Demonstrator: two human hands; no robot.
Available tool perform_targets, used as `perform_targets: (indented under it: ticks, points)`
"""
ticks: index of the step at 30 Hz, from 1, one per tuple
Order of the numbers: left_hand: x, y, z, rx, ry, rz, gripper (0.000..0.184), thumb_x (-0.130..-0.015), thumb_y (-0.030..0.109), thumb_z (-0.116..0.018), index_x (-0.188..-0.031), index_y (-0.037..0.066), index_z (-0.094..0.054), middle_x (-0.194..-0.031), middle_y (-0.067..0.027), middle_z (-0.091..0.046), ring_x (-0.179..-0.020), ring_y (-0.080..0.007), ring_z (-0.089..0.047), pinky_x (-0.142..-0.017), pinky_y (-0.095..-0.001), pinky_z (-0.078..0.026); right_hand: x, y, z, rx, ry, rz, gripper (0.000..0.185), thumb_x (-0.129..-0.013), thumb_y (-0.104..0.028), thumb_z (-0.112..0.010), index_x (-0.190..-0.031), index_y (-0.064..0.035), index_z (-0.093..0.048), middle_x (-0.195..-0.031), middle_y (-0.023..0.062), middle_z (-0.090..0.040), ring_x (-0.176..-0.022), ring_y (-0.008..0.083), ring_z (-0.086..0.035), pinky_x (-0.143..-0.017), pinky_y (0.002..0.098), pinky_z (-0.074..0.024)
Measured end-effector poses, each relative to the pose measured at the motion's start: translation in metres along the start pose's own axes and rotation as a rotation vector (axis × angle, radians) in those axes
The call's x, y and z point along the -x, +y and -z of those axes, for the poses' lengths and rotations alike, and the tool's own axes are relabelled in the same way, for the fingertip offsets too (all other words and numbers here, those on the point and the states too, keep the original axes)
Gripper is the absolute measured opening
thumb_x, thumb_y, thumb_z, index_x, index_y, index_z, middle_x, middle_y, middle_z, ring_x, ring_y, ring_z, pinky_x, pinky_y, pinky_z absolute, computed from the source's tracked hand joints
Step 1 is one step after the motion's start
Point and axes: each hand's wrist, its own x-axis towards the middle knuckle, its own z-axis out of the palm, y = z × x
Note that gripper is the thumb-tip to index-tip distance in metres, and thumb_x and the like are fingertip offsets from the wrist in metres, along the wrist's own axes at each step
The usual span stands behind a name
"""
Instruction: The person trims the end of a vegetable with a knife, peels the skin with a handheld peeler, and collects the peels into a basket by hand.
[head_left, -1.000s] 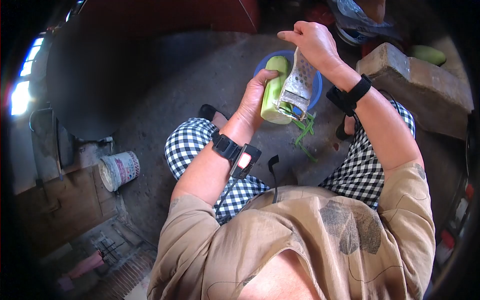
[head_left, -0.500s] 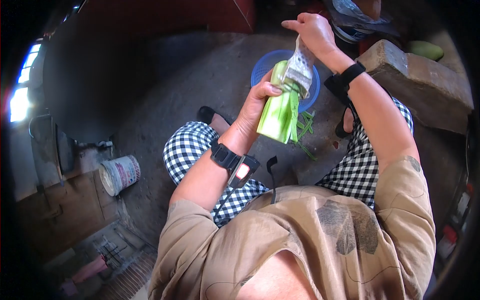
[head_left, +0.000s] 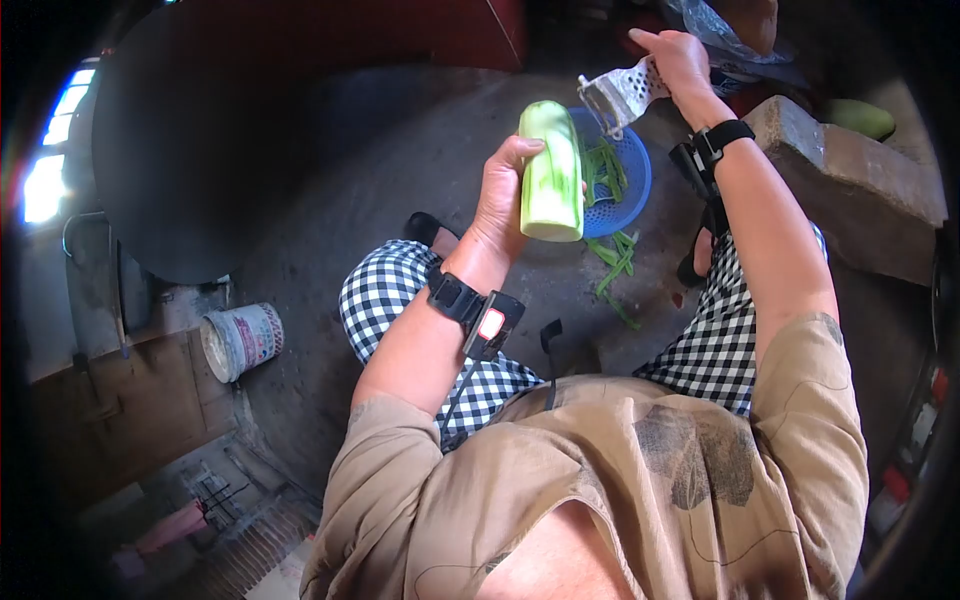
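A pale green gourd [head_left: 552, 180], mostly peeled with a flat cut end facing me, is gripped by my left hand [head_left: 502, 190]. My right hand [head_left: 682, 68] is closed around the handle of a metal peeler [head_left: 622, 92] with holes in it. The peeler's blade end points left, apart from the gourd. Below both hands stands a blue plastic basket [head_left: 640, 178] on the floor, partly hidden by the gourd. Green peelings [head_left: 604, 172] lie inside it, and more peel strips [head_left: 615, 258] are on the floor in front.
A brown block-like bench [head_left: 850, 185] stands at the right with a green gourd [head_left: 862, 118] behind it. On the left is a white bucket [head_left: 242, 342]. Plastic bags [head_left: 715, 28] lie at the back right. My knees flank the basket.
The peeler has come off the gourd and moved up and right with my right hand. The gourd has turned more upright and shifted slightly up; the strips hanging from it are gone.
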Motion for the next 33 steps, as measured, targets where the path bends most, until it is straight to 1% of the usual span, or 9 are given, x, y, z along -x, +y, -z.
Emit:
perform_targets:
  ticks: [3, 5, 6, 9, 11, 23, 26, 30, 33]
  points:
    - [-0.004, 0.001, 0.000, -0.002, -0.009, -0.035, 0.052, -0.081, 0.034, -0.058, -0.117, -0.004, -0.058, -0.097, -0.0162, -0.068, -0.076, -0.0247, -0.070, -0.072, -0.0352, -0.060, 0.023, -0.017, -0.008, -0.139, -0.133, 0.079, 0.037, -0.081, -0.035, -0.076, -0.064, -0.0051, -0.063, -0.058, 0.0028, -0.055, -0.050, 0.0130, -0.053, -0.052, 0.0330, -0.0413]
    - [-0.004, 0.000, -0.001, -0.013, 0.035, -0.064, 0.051, -0.082, 0.032, -0.058, -0.119, -0.003, -0.057, -0.099, -0.0161, -0.068, -0.081, -0.0247, -0.070, -0.077, -0.0363, -0.059, 0.043, -0.039, -0.004, 0.004, -0.239, 0.111, 0.040, -0.079, -0.042, -0.073, -0.073, -0.0032, -0.072, -0.069, 0.0100, -0.067, -0.062, 0.0231, -0.066, -0.065, 0.0358, -0.0501]
    - [-0.005, -0.001, 0.000, 0.071, 0.029, -0.042, 0.043, -0.081, 0.027, -0.061, -0.116, 0.002, -0.057, -0.101, -0.0135, -0.066, -0.092, -0.0251, -0.066, -0.088, -0.0394, -0.054, 0.055, -0.049, -0.004, 0.005, -0.253, 0.104, 0.039, -0.079, -0.042, -0.073, -0.074, -0.0033, -0.072, -0.069, 0.0105, -0.067, -0.062, 0.0233, -0.066, -0.064, 0.0360, -0.0502]
    - [-0.002, -0.002, -0.002, 0.146, 0.008, 0.013, 0.042, -0.081, 0.028, -0.060, -0.113, 0.000, -0.057, -0.100, -0.0130, -0.067, -0.090, -0.0253, -0.067, -0.089, -0.0392, -0.054, 0.080, -0.065, 0.000, 0.042, -0.301, 0.167, 0.036, -0.081, -0.040, -0.072, -0.076, -0.0045, -0.074, -0.070, 0.0117, -0.066, -0.061, 0.0217, -0.065, -0.062, 0.0346, -0.0498]
    - [0.000, -0.004, -0.003, 0.155, -0.024, 0.037, 0.044, -0.083, 0.030, -0.057, -0.115, -0.001, -0.058, -0.103, -0.0143, -0.068, -0.091, -0.0258, -0.068, -0.090, -0.0394, -0.053, 0.095, -0.067, -0.004, -0.040, -0.199, 0.241, 0.038, -0.083, -0.035, -0.075, -0.068, -0.0018, -0.064, -0.056, 0.0058, -0.054, -0.049, 0.0140, -0.051, -0.051, 0.0322, -0.0420]
    - [0.011, -0.008, -0.016, 0.035, -0.010, 0.091, 0.054, -0.085, 0.036, -0.055, -0.126, 0.001, -0.055, -0.112, -0.0144, -0.068, -0.100, -0.0243, -0.069, -0.091, -0.0384, -0.056, 0.099, -0.068, -0.001, -0.037, -0.117, 0.234, 0.038, -0.087, -0.037, -0.071, -0.069, -0.0031, -0.065, -0.056, 0.0067, -0.054, -0.050, 0.0160, -0.054, -0.052, 0.0318, -0.0436]
    - [0.007, -0.014, -0.014, 0.041, -0.060, 0.097, 0.063, -0.084, 0.042, -0.058, -0.127, -0.004, -0.054, -0.108, -0.0181, -0.069, -0.084, -0.0217, -0.073, -0.071, -0.0344, -0.063, 0.094, -0.068, 0.004, 0.040, -0.169, 0.271, 0.036, -0.086, -0.042, -0.069, -0.077, -0.0075, -0.073, -0.065, 0.0083, -0.064, -0.057, 0.0180, -0.063, -0.060, 0.0327, -0.0496]
    - [0.004, -0.019, -0.009, 0.050, -0.222, 0.147, 0.067, -0.078, 0.042, -0.059, -0.121, -0.009, -0.054, -0.094, -0.0234, -0.069, -0.076, -0.0274, -0.072, -0.066, -0.0345, -0.063, 0.079, -0.055, -0.008, -0.025, -0.033, 0.269, 0.041, -0.085, -0.039, -0.072, -0.069, -0.0019, -0.066, -0.057, 0.0093, -0.055, -0.051, 0.0185, -0.055, -0.054, 0.0334, -0.0447]
    - [0.002, -0.021, -0.002, 0.067, -0.412, 0.203, 0.061, -0.078, 0.041, -0.057, -0.113, -0.009, -0.059, -0.097, -0.0203, -0.069, -0.070, -0.0255, -0.070, -0.062, -0.0335, -0.061, 0.058, -0.042, -0.009, -0.037, 0.007, 0.235, 0.041, -0.084, -0.040, -0.072, -0.069, -0.0028, -0.066, -0.057, 0.0085, -0.056, -0.051, 0.0181, -0.055, -0.054, 0.0338, -0.0446]
